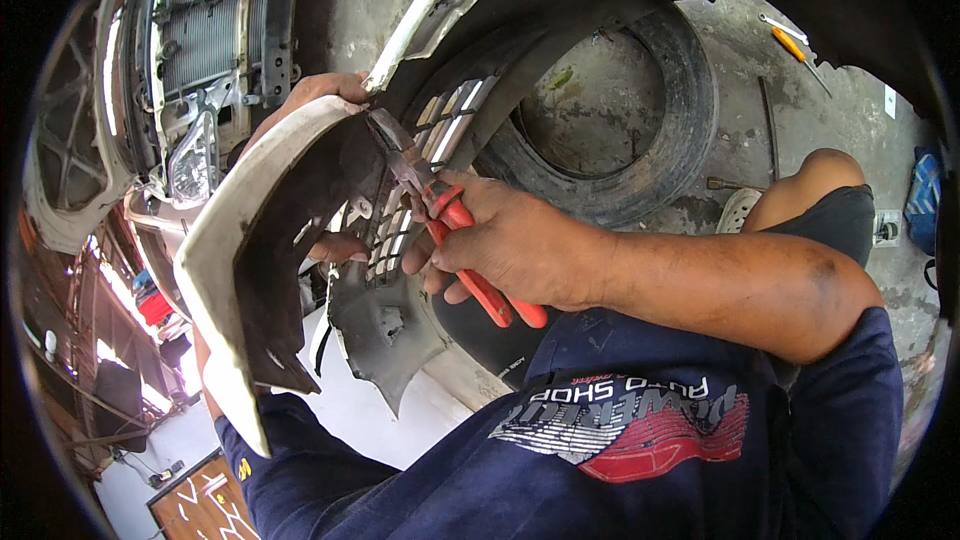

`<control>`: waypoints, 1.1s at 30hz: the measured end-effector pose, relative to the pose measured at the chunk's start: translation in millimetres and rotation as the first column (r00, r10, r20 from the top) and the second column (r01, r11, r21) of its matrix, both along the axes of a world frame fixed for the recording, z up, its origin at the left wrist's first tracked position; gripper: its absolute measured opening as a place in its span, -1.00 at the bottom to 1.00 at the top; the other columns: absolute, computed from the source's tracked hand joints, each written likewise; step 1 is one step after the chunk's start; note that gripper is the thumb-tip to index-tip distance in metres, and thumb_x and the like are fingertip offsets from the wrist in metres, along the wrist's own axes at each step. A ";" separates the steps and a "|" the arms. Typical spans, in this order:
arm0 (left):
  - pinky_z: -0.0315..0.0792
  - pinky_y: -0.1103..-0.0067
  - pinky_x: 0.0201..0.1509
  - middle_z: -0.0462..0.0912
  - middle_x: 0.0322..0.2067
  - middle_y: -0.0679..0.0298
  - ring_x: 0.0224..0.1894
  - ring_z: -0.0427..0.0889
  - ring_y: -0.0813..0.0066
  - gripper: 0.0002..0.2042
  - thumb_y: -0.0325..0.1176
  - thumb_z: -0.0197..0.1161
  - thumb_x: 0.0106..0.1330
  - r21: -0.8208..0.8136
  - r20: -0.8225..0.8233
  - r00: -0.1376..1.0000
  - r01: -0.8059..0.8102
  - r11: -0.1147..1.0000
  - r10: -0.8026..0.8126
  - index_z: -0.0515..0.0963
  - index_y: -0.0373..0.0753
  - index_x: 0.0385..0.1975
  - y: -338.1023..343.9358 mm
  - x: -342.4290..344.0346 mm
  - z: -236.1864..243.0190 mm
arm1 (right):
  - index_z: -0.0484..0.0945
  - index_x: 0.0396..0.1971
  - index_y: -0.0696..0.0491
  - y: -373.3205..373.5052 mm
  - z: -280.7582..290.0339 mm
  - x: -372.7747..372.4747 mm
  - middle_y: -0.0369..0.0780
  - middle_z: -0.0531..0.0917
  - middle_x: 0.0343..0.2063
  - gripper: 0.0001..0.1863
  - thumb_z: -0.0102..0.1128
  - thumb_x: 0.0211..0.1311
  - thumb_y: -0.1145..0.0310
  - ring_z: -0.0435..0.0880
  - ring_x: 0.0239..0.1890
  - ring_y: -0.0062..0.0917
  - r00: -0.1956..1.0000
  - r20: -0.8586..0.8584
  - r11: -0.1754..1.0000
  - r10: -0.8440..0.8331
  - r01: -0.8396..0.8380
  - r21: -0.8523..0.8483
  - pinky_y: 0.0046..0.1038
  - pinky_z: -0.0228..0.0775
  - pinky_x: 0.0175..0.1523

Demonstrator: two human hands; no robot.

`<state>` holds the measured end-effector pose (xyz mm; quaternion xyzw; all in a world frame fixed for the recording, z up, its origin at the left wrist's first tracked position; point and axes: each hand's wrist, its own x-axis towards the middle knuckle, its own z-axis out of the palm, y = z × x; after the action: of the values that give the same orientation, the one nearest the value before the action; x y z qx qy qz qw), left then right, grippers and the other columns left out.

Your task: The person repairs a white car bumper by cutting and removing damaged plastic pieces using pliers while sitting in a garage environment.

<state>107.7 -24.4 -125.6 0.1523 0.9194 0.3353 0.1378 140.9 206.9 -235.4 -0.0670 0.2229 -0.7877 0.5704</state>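
My right hand (470, 220) grips red-handled pliers (445, 220), their metal jaws at a torn, dark edge of a white plastic bumper piece (210, 270). My left hand (320, 95) holds that piece at its upper edge, with the palm and arm mostly hidden behind it and more fingers showing lower down. A slatted grille section (455, 125) with dark plastic is just behind the pliers. A ragged grey plastic flap (385, 350) hangs below them.
A tyre (670, 170) lies on the concrete floor (740, 50). An orange screwdriver (795, 52), a wrench (778, 25) and a metal bar (770, 130) lie to the right. A car front with an exposed radiator (200, 25) stands at upper left.
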 end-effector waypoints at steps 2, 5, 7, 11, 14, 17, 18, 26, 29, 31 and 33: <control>0.33 0.27 0.48 0.54 0.29 0.00 0.37 0.52 0.03 0.16 -0.12 0.82 -0.56 0.010 -0.005 1.000 0.018 1.000 -0.018 0.46 -0.25 0.31 -3.3 -2.1 -3.5 | 0.30 0.26 0.19 2.7 1.2 -1.9 -0.12 0.68 -0.13 -0.53 0.10 0.38 0.53 0.71 -0.15 -0.51 0.999 -0.046 1.000 -0.004 0.005 0.023 -0.48 0.66 -0.07; 0.33 0.26 0.48 0.53 0.29 -0.01 0.37 0.51 0.02 0.16 -0.12 0.82 -0.55 0.016 0.000 0.999 0.050 0.999 -0.050 0.46 -0.26 0.31 -7.9 -3.0 -3.1 | 0.32 0.23 0.16 -2.6 -1.8 -3.0 -0.14 0.67 -0.16 -0.58 0.09 0.43 0.52 0.70 -0.19 -0.55 0.995 -0.096 1.000 -0.013 0.014 0.007 -0.52 0.66 -0.09; 0.33 0.26 0.48 0.52 0.29 -0.01 0.37 0.51 0.02 0.16 -0.12 0.82 -0.55 0.006 0.008 0.998 0.069 0.998 -0.069 0.45 -0.26 0.31 -8.8 -4.0 -3.7 | 0.36 0.17 0.14 -6.8 -4.0 -1.2 -0.17 0.67 -0.22 -0.67 0.10 0.47 0.48 0.66 -0.28 -0.59 0.993 -0.120 1.000 -0.017 0.019 0.016 -0.55 0.61 -0.20; 0.33 0.25 0.48 0.52 0.30 -0.03 0.38 0.50 0.01 0.16 -0.11 0.82 -0.54 -0.004 0.030 0.994 0.101 0.995 -0.101 0.45 -0.27 0.31 -9.9 -5.2 1.0 | 0.50 0.00 0.08 -18.5 -4.7 -0.2 -0.22 0.68 -0.37 -0.79 0.17 0.49 0.34 0.65 -0.44 -0.60 0.997 -0.075 0.999 0.010 -0.007 0.031 -0.51 0.53 -0.39; 0.32 0.24 0.48 0.51 0.30 -0.04 0.38 0.50 0.00 0.16 -0.11 0.82 -0.53 -0.021 0.057 0.991 0.119 0.993 -0.118 0.45 -0.27 0.31 -11.2 -4.8 6.5 | 0.50 -0.15 0.06 -34.3 -3.2 6.2 -0.26 0.61 -0.47 -0.88 0.16 0.53 0.33 0.54 -0.55 -0.65 0.992 -0.121 0.995 0.034 -0.022 0.097 -0.53 0.40 -0.50; 0.32 0.24 0.48 0.50 0.30 -0.05 0.38 0.49 0.00 0.16 -0.11 0.82 -0.53 -0.054 0.085 0.990 0.117 0.992 -0.113 0.45 -0.27 0.31 -11.1 2.5 20.0 | 0.48 -0.21 0.05 -40.3 2.6 7.0 -0.30 0.55 -0.50 -0.89 0.14 0.56 0.35 0.47 -0.60 -0.69 0.971 -0.238 0.986 0.000 0.040 0.163 -0.55 0.32 -0.56; 0.32 0.24 0.48 0.50 0.30 -0.05 0.38 0.49 0.00 0.16 -0.11 0.82 -0.53 -0.068 0.093 0.990 0.111 0.991 -0.104 0.44 -0.28 0.31 -11.2 5.8 24.8 | 0.49 -0.20 0.04 -42.1 6.2 7.0 -0.31 0.55 -0.51 -0.89 0.13 0.57 0.34 0.46 -0.60 -0.69 0.961 -0.276 0.982 -0.021 0.071 0.173 -0.55 0.31 -0.57; 0.32 0.22 0.48 0.48 0.31 -0.07 0.38 0.48 -0.02 0.16 -0.10 0.83 -0.51 -0.096 0.101 0.977 0.199 0.975 -0.190 0.44 -0.29 0.32 -14.1 -18.9 27.5 | 0.52 -0.25 0.04 -96.1 -8.4 21.3 -0.33 0.56 -0.52 -0.83 0.33 0.45 0.31 0.53 -0.59 -0.65 0.908 -0.231 0.934 -0.350 0.358 -0.006 -0.48 0.38 -0.55; 0.32 0.21 0.48 0.48 0.31 -0.08 0.39 0.47 -0.03 0.16 -0.10 0.83 -0.51 -0.066 0.063 0.958 0.283 0.957 -0.279 0.44 -0.29 0.32 -23.2 -45.5 12.3 | 0.53 -0.34 0.04 -86.4 1.0 11.2 -0.34 0.56 -0.52 -0.72 0.44 0.39 0.21 0.53 -0.60 -0.65 0.998 0.051 0.992 -0.038 0.044 -0.120 -0.49 0.39 -0.52; 0.32 0.21 0.48 0.47 0.32 -0.09 0.39 0.47 -0.03 0.16 -0.10 0.83 -0.50 -0.039 0.054 0.942 0.334 0.942 -0.332 0.43 -0.30 0.32 -24.1 -65.3 -3.0 | 0.55 -0.39 0.05 -87.2 -3.5 4.4 -0.34 0.56 -0.52 -0.68 0.47 0.37 0.17 0.52 -0.60 -0.65 0.984 0.177 0.973 0.010 0.031 -0.228 -0.50 0.38 -0.51; 0.31 0.20 0.48 0.47 0.32 -0.09 0.39 0.46 -0.03 0.16 -0.09 0.83 -0.50 -0.034 0.056 0.933 0.357 0.933 -0.355 0.43 -0.30 0.32 -25.2 -71.7 -5.2 | 0.58 -0.40 0.07 -83.0 1.3 -0.4 -0.34 0.56 -0.53 -0.67 0.48 0.37 0.15 0.52 -0.59 -0.65 0.971 0.238 0.948 0.038 0.040 -0.316 -0.52 0.38 -0.49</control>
<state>35.9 -49.6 -130.8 0.3050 0.8801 0.2885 0.2220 140.4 123.9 -234.1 -0.0621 0.0218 -0.8159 0.5744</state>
